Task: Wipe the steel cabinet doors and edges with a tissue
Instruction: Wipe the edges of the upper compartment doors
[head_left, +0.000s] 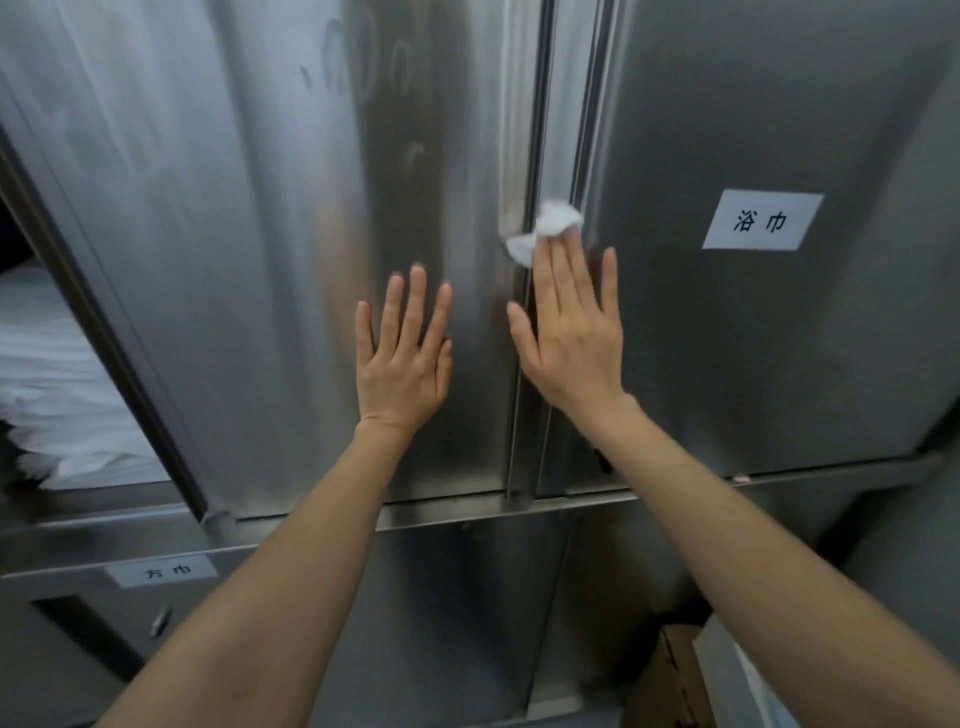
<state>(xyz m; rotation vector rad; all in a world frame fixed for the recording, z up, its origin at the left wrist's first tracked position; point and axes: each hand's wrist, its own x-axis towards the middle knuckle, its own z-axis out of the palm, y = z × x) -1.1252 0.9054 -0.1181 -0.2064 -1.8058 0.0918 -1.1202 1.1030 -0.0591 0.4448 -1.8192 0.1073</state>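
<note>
From the head camera, two bare forearms reach up to a steel cabinet. The left hand (402, 358) lies flat on the left door (249, 260), fingers straight and slightly spread, its grip holding nothing. The right hand (571, 332) is also flat, fingers straight and close together, laid across the vertical seam (524, 364) where the two doors meet. Under its fingertips it presses a crumpled white tissue (543, 228) against that seam, so the tissue sits right on the door edges, bulging out above and to the left of the fingers (nothing shows a pinch; the fingers simply press).

The right door (779, 364) carries a white label (762, 220) with two printed characters, well to the right of the tissue. The left door shows faint smudges and streaks high up. Below both doors runs a steel ledge (457, 512), and a smaller label (161, 570) is stuck on the frame at lower left. At the far left an open compartment holds stacked white linen (57, 395). A brown cardboard box (670, 680) sits at the bottom right.
</note>
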